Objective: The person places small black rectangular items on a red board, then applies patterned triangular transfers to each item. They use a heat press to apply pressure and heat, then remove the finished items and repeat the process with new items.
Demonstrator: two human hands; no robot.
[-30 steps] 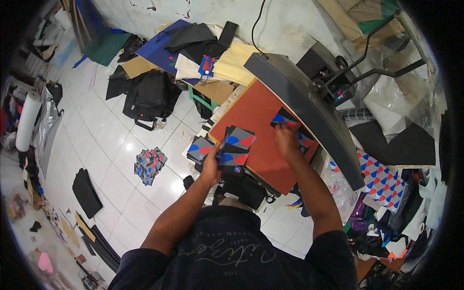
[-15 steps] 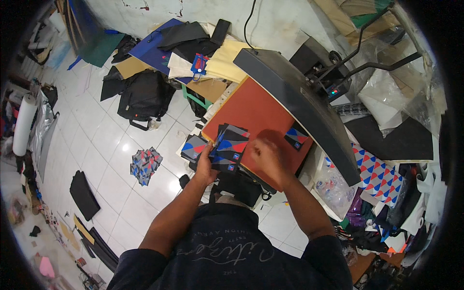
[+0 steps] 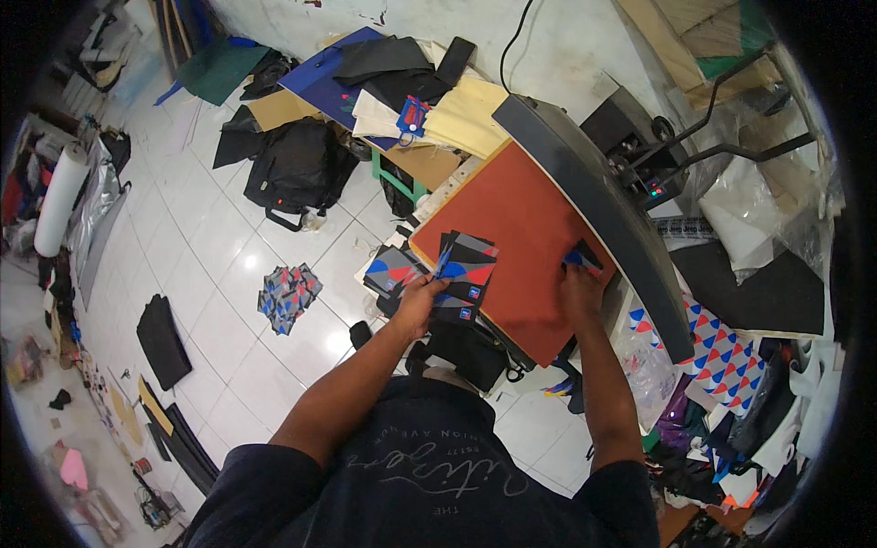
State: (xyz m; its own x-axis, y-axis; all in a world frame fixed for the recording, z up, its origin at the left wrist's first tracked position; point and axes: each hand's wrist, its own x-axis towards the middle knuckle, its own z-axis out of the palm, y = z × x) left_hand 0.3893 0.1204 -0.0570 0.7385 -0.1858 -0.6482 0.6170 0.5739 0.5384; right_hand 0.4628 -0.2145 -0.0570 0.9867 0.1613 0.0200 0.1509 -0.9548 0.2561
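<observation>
My left hand is closed at the near edge of the heat press, gripping flat printed pieces in black, grey, red and blue. A slim blue strip stands up above its fingers; I cannot make out what it is. My right hand reaches over the red-brown press pad. Its fingers are bent together on the near-left edge of a single printed piece lying at the pad's right side. More printed pieces lie left of my left hand.
The dark upper plate of the heat press is swung up and right of the pad. A pile of printed pieces and a black bag lie on the tiled floor. Cloth and a phone sit behind; a patterned sheet hangs at right.
My right hand has moved right across the pad, from beside the held pieces to the single printed piece. My left hand keeps its pieces. The whole view has shifted slightly.
</observation>
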